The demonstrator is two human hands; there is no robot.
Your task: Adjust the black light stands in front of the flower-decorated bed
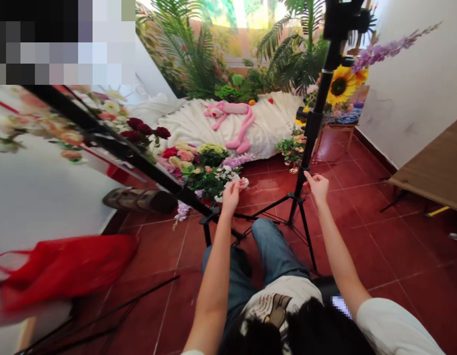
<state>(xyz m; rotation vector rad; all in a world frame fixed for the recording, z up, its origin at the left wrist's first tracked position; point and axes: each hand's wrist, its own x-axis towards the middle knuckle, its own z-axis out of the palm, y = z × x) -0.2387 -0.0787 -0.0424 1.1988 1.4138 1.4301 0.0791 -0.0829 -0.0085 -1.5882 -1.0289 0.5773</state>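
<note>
My left hand (231, 195) is raised in front of the flower arrangement (209, 165), its fingers pinched together at a white flower or small pale thing that I cannot make out. Beside the right black stand (312, 129), my right hand (317, 186) is up with its index finger pointing at or touching the pole and its thumb apart. Nothing shows in that hand. Both forearms reach forward over my knees. A second black stand (139, 165) slants across the left side. Behind the flowers, a pink plush toy (237, 109) lies on a white draped cloth (187, 123).
At the left lie a red bag (73, 261) and thin black stand legs (139, 298). A brown board (435, 162) stands at the right. Sunflowers (339, 86) and a small potted plant (293, 148) are near the right stand. Red floor tiles (398, 246) surround me.
</note>
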